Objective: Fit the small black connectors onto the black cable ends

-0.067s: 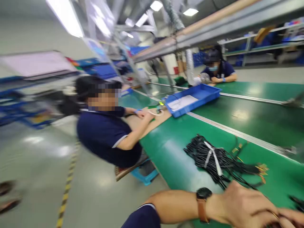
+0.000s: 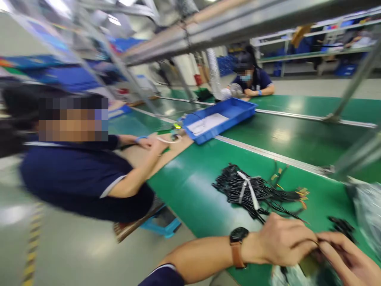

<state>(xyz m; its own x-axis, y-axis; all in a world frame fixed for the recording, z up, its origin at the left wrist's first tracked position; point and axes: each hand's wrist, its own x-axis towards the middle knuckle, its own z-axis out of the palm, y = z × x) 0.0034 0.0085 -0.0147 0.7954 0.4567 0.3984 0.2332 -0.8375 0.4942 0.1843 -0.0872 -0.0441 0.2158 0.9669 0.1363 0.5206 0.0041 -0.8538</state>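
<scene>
- At my far left, I see yellow-and-black floor tape point(image 2: 32, 242) and a seated co-worker point(image 2: 74, 178) in a dark blue shirt, forearms over a brown board point(image 2: 175, 153).
- A light-blue stool point(image 2: 166, 229) stands beside the green table point(image 2: 190, 190).
- Beyond the board, I have a blue tray point(image 2: 242, 115) with a white sheet point(image 2: 211, 122) lying in it.
- Farther back, a masked person point(image 2: 263, 81) leans at the table.
- Nearer me lies a bundle of black cables point(image 2: 235, 186), tied with a white strip point(image 2: 250, 188), its orange-tipped ends pointing right.
- My left hand point(image 2: 281, 242), just in front of the bundle, has its fingers closed on a thin strand point(image 2: 311, 241); a watch point(image 2: 238, 238) sits on that wrist.
- The strand spans the small gap toward my right hand point(image 2: 351, 258), whose fingertips are at its end; I cannot tell whether they grip it.
- Small black parts point(image 2: 342, 226) lie just beyond that hand, with clear plastic point(image 2: 369, 210) at my far right.
</scene>
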